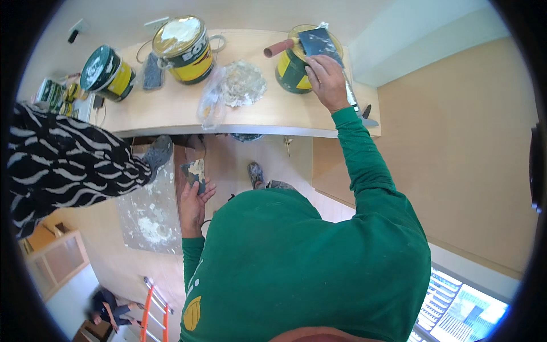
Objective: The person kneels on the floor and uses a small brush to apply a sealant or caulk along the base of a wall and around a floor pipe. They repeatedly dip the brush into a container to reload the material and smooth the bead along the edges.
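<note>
My right hand [327, 82] reaches over the countertop to a green and yellow paint can [294, 78]. Its bent fingers grip the lower edge of a dark blue flat spreader [321, 43], streaked with white, above the can's top. A tool with a reddish-brown handle [279, 48] juts leftward from the can. Lower down, beside my body, my left hand [195, 202] holds a small dark spreader [195, 174] coated with cream paste, its thumb and fingers at the bottom edge.
On the countertop [154, 117] stand a larger paint bucket [185, 51], a green-lidded bucket [108, 74], a paste-crusted round pad [244, 83] and a plastic bag [212, 102]. Another person's patterned sleeve [74, 168] enters at left, near a spattered board [151, 211]. An orange ladder [154, 316] stands behind.
</note>
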Tool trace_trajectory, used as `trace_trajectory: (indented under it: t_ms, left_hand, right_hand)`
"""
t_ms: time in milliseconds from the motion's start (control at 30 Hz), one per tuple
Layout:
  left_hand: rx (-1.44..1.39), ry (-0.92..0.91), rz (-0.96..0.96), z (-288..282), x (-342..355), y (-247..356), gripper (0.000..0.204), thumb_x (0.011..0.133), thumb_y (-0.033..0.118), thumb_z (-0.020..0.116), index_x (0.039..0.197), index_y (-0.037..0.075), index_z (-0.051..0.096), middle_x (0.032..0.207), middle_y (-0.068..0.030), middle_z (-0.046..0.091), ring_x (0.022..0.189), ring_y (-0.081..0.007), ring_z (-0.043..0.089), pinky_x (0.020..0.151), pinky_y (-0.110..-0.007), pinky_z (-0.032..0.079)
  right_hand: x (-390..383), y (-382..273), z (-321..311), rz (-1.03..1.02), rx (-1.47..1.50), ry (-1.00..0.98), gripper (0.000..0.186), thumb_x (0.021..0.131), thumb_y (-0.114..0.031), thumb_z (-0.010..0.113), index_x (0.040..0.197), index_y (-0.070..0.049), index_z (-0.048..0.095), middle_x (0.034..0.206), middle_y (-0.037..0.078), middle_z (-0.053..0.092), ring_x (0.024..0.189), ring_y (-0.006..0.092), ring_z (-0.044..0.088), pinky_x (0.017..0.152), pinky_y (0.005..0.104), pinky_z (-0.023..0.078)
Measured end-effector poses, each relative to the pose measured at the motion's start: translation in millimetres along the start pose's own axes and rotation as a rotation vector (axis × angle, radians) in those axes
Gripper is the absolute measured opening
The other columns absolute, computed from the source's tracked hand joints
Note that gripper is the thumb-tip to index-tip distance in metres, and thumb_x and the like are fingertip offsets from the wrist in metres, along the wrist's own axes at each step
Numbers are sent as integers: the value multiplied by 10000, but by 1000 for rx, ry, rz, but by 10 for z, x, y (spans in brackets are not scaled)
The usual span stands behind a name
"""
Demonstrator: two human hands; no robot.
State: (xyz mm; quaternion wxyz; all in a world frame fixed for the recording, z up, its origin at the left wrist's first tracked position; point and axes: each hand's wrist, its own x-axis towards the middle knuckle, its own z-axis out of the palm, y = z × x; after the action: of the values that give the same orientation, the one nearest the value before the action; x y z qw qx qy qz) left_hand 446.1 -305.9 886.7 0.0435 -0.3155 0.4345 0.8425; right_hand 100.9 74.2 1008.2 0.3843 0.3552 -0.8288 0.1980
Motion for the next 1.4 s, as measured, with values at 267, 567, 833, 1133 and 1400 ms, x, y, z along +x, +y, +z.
trace_trajectory:
  t_ms: [267, 567, 833, 1133, 1400]
  left_hand:
    - [-1, 24, 0, 25, -89, -119, 382, 1130, 195, 513, 1471, 23, 517, 1281, -206, 695, 1017, -301, 754, 884, -410, 642]
    - [-11, 13, 9, 81, -56, -108, 403, 1132, 178, 501, 1508, 35, 486, 1292, -197, 694, 998, -296, 756, 866, -395, 646]
    - [4, -31, 38, 128, -103, -125, 411, 1132, 156, 484, 1525, 36, 466, 1298, -201, 688, 1031, -324, 756, 874, -416, 651]
    - [-86, 26, 54, 23, -201, -166, 337, 1133, 195, 525, 1408, 0, 528, 1266, -200, 714, 1032, -288, 759, 871, -387, 648]
    - [-147, 111, 30, -233, -496, -459, 345, 1136, 205, 515, 1414, 1, 505, 1260, -199, 712, 1015, -269, 759, 861, -373, 650]
  right_hand:
    - [365, 185, -64, 444, -219, -403, 524, 917, -448, 768, 1197, -4, 774, 1115, 206, 764, 1080, 399, 689, 963, 476, 531]
    - [431, 177, -216, 504, -64, -480, 459, 915, -335, 749, 1214, 13, 759, 1101, 256, 760, 1056, 415, 714, 957, 487, 554]
    - [183, 239, -183, 416, 51, -384, 451, 912, -227, 724, 1284, 26, 707, 1126, 253, 733, 1058, 424, 685, 976, 494, 546]
    - [283, 396, -203, 242, 13, -659, 523, 962, -239, 763, 1431, -40, 646, 1359, 214, 683, 1185, 361, 693, 1031, 441, 533]
    - [335, 601, -304, 537, 99, -806, 436, 1020, -264, 708, 1398, -47, 683, 1313, 208, 726, 1191, 318, 712, 1018, 398, 535]
